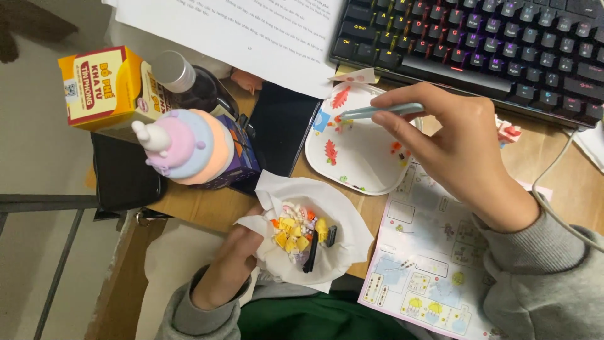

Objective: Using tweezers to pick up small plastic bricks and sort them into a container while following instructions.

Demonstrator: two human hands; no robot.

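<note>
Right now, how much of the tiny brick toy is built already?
Looks early. Done: the folded instruction sheet lies open and a few small red pieces sit sorted on the white plastic tray. In hand: the right hand holds a thin pale-blue tool over the tray; the left hand cups a white paper bowl of loose yellow bricks. Left: no assembled model shows.

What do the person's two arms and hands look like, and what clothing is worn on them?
Both hands, the left hand and the right hand, are bare, without gloves, rings or a watch. Each arm wears a grey knitted sleeve with a ribbed cuff at the wrist.
</note>
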